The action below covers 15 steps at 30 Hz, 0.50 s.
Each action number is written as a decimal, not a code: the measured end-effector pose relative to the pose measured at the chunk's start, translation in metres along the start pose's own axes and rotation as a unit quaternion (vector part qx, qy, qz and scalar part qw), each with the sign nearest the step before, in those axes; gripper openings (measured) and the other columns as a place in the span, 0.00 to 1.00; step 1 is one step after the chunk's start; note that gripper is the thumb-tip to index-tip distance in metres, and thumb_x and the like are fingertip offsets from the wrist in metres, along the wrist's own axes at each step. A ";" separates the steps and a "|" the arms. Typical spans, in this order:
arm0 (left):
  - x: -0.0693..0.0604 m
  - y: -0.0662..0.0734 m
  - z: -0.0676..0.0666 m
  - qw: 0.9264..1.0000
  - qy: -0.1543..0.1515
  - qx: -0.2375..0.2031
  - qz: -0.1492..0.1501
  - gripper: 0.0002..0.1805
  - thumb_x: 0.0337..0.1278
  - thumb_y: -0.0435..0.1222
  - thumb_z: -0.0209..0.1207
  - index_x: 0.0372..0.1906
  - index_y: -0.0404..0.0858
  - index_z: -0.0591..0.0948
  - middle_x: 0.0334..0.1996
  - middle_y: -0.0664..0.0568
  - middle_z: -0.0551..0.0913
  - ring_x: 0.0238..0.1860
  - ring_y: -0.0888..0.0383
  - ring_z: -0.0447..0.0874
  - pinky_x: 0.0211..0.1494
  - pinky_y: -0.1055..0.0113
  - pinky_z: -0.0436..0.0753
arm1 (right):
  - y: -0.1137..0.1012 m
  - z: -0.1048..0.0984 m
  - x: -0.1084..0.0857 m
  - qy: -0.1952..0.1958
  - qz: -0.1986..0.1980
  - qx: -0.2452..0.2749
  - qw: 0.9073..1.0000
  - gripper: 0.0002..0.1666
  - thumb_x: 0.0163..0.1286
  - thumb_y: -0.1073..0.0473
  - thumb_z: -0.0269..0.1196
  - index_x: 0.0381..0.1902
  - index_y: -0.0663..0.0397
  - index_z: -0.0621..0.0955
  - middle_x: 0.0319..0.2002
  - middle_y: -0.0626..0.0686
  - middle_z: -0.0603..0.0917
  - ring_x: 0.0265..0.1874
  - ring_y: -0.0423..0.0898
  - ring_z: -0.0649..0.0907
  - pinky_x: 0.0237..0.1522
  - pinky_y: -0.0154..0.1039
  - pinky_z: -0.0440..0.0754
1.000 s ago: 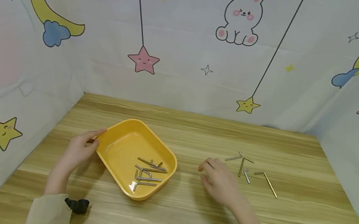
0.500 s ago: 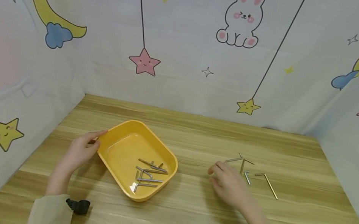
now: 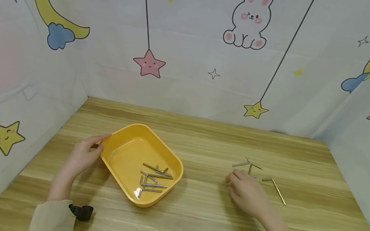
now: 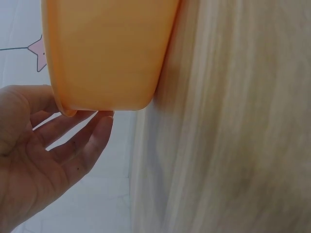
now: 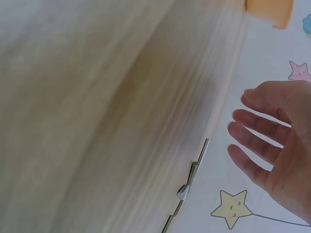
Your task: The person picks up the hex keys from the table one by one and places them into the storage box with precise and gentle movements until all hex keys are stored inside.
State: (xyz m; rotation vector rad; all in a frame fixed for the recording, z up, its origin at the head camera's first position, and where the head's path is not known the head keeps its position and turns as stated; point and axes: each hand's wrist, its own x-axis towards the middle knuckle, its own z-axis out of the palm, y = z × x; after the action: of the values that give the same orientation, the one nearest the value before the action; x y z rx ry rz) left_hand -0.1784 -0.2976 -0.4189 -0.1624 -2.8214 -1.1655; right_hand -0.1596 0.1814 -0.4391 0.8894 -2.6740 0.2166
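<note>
A yellow plastic tray (image 3: 130,151) sits at the left of the table with several L-shaped hex keys (image 3: 156,176) lying in it. My left hand (image 3: 80,156) holds the tray's left corner, thumb at the rim and fingertips against the outer wall (image 4: 112,53) in the left wrist view. On the right, my right hand (image 3: 246,193) hovers over the table, fingers loosely bent and holding nothing. Just beyond it lie a silver hex key (image 3: 242,164) and a brass-coloured hex key (image 3: 278,192). My right hand partly hides other keys between these.
The wood-grain table (image 3: 191,219) spreads between the tray and the loose keys. Printed white cloth (image 3: 181,91) closes off its back and both sides. A black camera strap (image 3: 82,212) sits on each wrist.
My right hand has moved rightward from near the tray side toward the loose hex keys, now covering part of them. My left hand and the tray have stayed put.
</note>
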 end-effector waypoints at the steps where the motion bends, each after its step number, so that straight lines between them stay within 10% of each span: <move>1: 0.000 0.000 0.000 1.000 0.000 0.000 0.000 0.23 0.70 0.32 0.47 0.67 0.34 0.70 0.64 0.30 0.70 0.54 0.32 0.76 0.36 0.67 0.81 | 0.001 0.000 -0.001 -0.003 0.003 0.001 1.000 0.11 0.54 0.64 0.70 0.36 0.51 0.81 0.36 0.46 0.81 0.38 0.45 0.81 0.41 0.43 0.81; 15: 0.000 0.000 0.000 1.000 0.004 0.000 0.004 0.23 0.69 0.31 0.48 0.66 0.34 0.71 0.64 0.30 0.71 0.53 0.33 0.78 0.41 0.60 0.83 | 0.021 -0.002 -0.015 0.010 -0.005 -0.014 1.000 0.15 0.52 0.64 0.71 0.39 0.52 0.80 0.37 0.47 0.81 0.37 0.45 0.81 0.36 0.43 0.80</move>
State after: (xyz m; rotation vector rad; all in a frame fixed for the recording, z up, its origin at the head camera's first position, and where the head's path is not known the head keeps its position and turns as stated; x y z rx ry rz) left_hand -0.1786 -0.2976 -0.4185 -0.1676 -2.8110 -1.1604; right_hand -0.1606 0.2065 -0.4435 0.8880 -2.6476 0.1831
